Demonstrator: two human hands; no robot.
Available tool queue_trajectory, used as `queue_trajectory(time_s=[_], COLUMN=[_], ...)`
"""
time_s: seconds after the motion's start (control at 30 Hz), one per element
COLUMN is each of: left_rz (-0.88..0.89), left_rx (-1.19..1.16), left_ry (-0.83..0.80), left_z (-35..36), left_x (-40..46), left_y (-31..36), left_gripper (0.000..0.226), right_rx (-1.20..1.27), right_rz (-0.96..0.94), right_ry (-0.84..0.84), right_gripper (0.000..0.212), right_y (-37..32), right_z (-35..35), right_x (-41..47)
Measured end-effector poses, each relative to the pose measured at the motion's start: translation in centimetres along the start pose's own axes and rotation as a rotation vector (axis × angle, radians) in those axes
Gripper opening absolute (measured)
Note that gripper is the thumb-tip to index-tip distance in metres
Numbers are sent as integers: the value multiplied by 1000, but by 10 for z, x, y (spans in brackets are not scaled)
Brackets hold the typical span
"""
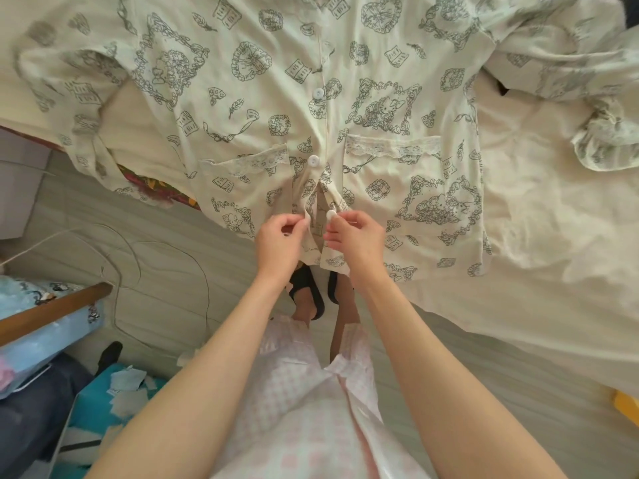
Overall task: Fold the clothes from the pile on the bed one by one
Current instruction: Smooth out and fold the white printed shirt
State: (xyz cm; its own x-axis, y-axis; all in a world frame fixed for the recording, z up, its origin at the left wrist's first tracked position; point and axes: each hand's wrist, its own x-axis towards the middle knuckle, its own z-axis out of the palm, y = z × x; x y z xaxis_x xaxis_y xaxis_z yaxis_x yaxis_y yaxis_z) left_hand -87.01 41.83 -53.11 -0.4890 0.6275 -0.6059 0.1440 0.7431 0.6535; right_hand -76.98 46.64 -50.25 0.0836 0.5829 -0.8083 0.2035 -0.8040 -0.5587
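Head view: a cream printed pyjama shirt (pixel 276 98) lies spread front-up on the bed (pixel 553 219), filling the upper half of the frame, its hem hanging over the bed's edge at centre. The left hand (pixel 278 242) pinches the left front edge of the shirt near the hem, fingers curled on the cloth. The right hand (pixel 356 236) pinches the other edge, its fingertips at the lowest white button (pixel 331 214); a gap shows between the two edges. Two more buttons above are fastened. A second printed garment (pixel 587 81) lies crumpled at upper right. Thin cables (pixel 138 257) trail across the floor at left.
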Motion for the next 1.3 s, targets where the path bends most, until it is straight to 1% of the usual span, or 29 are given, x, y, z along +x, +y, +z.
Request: queue_trajectory(time_s=[0.07,0.13,0.23,0.33,0.4,0.53,0.7,0.83,0.9,0.97,1.03,1.13,1.17,1.23,1.3], left_rz=[-19,-25,-33,-38,-31,-7,16,32,27,9,-41,-191,-212,-161,-47], left_rx=[-76,-118,-162,-208,-230,-233,-217,-231,-238,-224,-234,-370,-391,-306,-129], left_ry=[-3,3,-10,-34,-48,-79,-100,-88,-79,-67,-66,-99,-105,-88,-66], left_z=[-6,-9,-11,-12,-13,-13,-13,-14,-13,-11,-9,-8,-8,-6,-3], left_x=[-7,-10,-13,-13,-12,-11,-9,-7,-6,-5,-4,-5,-5,-6,-7], left_y=[-2,-2,-2,1,3,5,5,6,8,10,12,17,19,22,27], left_gripper=[13,6,5,11,15,15,15,26,27,25,21,16,15,14,10], right_rx=[152,226,163,85,15,-104,-113,-97,-96,-92,-103,-106,-103,-89,-94], right_rz=[58,79,28,-29,-66,-119,-123,-55,-26,-16,-18,-14,-8,20,46], right_ry=[-65,-133,-183,-223,-234,-237,-266,-313,-345,-362,-368,-391,-397,-382,-346], right_gripper=[6,7,7,6,7,13,20,17,11,7,9,17,18,18,22], right_y=[-2,-2,2,6,7,8,3,-2,-5,-7,-9,-11,-12,-12,-11], right_z=[0,0,2,3,4,5,4,1,0,-1,-2,-7,-8,-11,-14], right_x=[-3,-6,-7,-5,-2,3,6,9,10,11,12,15,15,16,17])
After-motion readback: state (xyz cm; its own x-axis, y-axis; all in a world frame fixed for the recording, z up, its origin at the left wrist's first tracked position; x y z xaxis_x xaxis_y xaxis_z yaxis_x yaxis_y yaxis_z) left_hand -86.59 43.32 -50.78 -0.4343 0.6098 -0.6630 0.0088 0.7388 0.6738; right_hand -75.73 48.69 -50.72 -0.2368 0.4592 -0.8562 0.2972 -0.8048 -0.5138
